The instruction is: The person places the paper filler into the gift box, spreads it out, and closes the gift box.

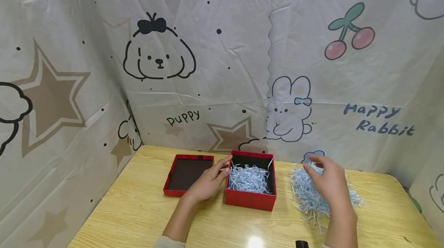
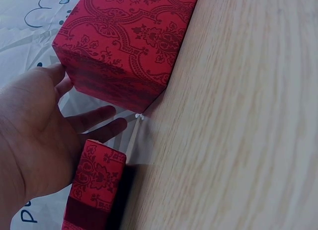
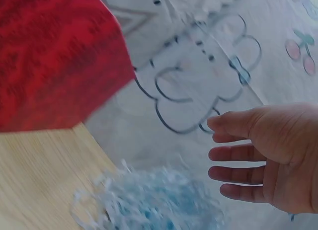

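A red patterned box stands open at the middle of the table, with pale blue shredded paper inside. My left hand is at the box's left side, fingertips right at its wall; in the left wrist view the fingers are spread and relaxed. To the right of the box lies a heap of shredded paper. Over that heap my right hand hovers with nothing between thumb and fingers. In the right wrist view its fingers point toward the red box.
The box lid lies with its dark inside up, left of the box under my left forearm. A black object pokes in at the front edge. Behind the wooden table hangs a printed cloth.
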The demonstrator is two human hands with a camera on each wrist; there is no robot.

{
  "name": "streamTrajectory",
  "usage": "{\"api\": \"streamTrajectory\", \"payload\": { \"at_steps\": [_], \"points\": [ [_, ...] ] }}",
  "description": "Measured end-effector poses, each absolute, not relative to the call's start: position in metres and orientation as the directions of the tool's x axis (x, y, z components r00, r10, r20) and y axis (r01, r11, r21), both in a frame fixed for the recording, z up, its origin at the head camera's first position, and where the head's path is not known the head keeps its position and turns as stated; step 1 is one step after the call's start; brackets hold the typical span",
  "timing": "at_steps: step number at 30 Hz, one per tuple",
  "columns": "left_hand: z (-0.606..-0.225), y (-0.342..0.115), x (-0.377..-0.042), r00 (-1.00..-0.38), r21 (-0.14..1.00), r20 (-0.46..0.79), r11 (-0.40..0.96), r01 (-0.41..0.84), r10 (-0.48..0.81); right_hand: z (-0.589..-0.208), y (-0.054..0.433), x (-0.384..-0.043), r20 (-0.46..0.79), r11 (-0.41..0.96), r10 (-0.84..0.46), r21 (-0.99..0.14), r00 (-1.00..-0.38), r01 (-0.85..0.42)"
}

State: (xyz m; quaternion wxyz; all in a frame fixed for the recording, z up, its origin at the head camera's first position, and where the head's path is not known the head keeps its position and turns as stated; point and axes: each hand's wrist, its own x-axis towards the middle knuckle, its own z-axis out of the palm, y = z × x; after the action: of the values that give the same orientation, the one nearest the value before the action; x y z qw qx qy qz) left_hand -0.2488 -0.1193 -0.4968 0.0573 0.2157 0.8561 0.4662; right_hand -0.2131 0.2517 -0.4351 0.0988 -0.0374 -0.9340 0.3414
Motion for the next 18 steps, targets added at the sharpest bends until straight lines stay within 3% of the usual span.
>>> {"api": "streamTrajectory", "payload": {
  "at_steps": [6,18],
  "points": [
    [-0.496,-0.12,-0.248,-0.901,0.826,0.097,0.471,0.31,0.423,-0.443,0.279,-0.213,0.056,0.738,0.247,-0.658,-0.967,0.15],
    [-0.497,-0.118,-0.249,-0.902,0.823,0.094,0.477,0.308,0.421,-0.455,0.307,-0.215,-0.142,0.711,0.262,-0.64,-0.954,0.291]
  ]
}}
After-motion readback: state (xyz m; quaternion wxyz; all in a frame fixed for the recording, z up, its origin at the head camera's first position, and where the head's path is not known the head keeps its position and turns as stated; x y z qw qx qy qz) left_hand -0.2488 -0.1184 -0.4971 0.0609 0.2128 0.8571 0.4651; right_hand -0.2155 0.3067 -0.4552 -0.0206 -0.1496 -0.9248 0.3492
